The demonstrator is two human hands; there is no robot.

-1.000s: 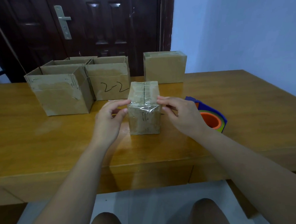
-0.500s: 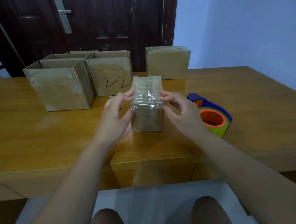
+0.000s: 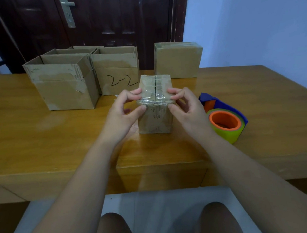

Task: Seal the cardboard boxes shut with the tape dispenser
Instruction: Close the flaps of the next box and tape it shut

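Observation:
A small cardboard box (image 3: 155, 119) stands on the wooden table (image 3: 255, 100) in front of me, its closed top flaps covered by clear tape. My left hand (image 3: 124, 112) pinches the box's top left edge between thumb and fingers. My right hand (image 3: 186, 107) pinches the top right edge the same way. The tape dispenser (image 3: 224, 118), blue with an orange core and a yellow-green roll, lies on the table just right of my right hand, apart from it.
Open cardboard boxes stand at the back left: a large one (image 3: 64, 85) and one marked "2-2" (image 3: 116, 73). A closed box (image 3: 178, 59) stands at the back, right of centre. A dark door (image 3: 108, 20) is behind the table.
Both hands have moved up from the box's sides to its top front edge, and their fingers now pinch the taped corners. The camera has tilted slightly.

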